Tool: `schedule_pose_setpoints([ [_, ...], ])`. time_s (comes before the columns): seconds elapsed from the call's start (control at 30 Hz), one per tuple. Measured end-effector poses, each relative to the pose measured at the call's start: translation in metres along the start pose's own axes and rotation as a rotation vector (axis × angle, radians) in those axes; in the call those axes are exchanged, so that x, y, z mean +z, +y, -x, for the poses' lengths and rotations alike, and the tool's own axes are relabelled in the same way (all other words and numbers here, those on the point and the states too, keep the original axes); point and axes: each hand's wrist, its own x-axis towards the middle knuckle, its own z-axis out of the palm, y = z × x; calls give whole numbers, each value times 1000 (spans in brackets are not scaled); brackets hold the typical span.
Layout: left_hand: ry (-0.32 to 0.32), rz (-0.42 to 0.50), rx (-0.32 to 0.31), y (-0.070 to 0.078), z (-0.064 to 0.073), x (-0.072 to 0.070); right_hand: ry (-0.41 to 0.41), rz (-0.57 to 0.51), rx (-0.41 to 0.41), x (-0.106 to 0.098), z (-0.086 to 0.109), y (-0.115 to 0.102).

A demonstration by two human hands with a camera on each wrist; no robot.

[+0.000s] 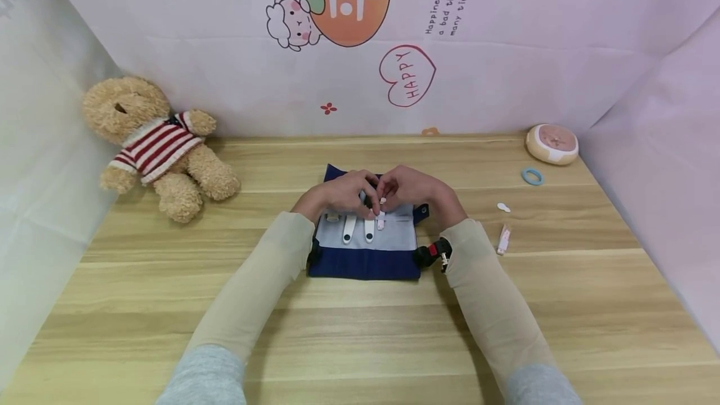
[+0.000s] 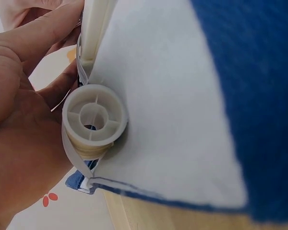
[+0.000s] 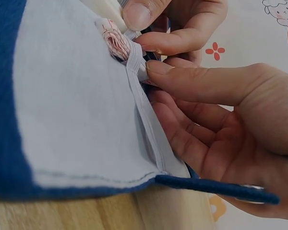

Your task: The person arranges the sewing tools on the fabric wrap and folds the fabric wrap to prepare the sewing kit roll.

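An unfolded navy fabric pouch point(image 1: 364, 264) with a pale grey lining lies on the table beneath both hands. Across the lining runs a white elastic band point(image 3: 145, 120). A rolled strip with red markings, like a tape measure point(image 3: 116, 40), sits through this band. My right hand point(image 1: 412, 185) pinches the roll's back end between thumb and fingers. Close beside it, the thumb and index finger of my left hand point(image 1: 347, 194) pinch the band's edge. A thread spool point(image 2: 95, 117) and two white handles point(image 1: 349, 229) are also under the band; the handles' upper ends are hidden.
A teddy bear point(image 1: 160, 142) in a striped sweater sits at the back left. To the right on the wooden table point(image 1: 360, 342) are a rounded beige-and-pink object point(image 1: 554, 144), a blue ring point(image 1: 532, 176), a small white piece point(image 1: 503, 207) and a pinkish-white strip point(image 1: 503, 240).
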Motion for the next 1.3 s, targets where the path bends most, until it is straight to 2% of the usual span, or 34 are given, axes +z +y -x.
schedule_pose_setpoints([
  [0.33, 0, 0, -11, 1, 0, 0, -77, -28, -21, 0, 1, 2],
  [0.5, -8, -12, -1, 1, -1, -1, -78, -28, -22, 1, 2, 2],
  [0.63, -17, -23, 3, 1, -1, -1, -58, -31, 8, -1, 5, 2],
  [0.73, -18, -31, -4, 2, 0, -3, -8, -23, 27, -4, 9, 4],
  [0.87, 1, -18, -37, 5, 0, -4, 105, -15, 35, -13, 23, 10],
  [0.93, 26, 1, -46, 7, 1, -6, 166, -16, 54, -20, 32, 14],
  [1.13, 100, 80, -20, 16, -3, -9, 312, -38, 135, -42, 63, 28],
  [1.3, 109, 100, -46, 21, -6, -7, 393, -14, 164, -55, 88, 39],
])
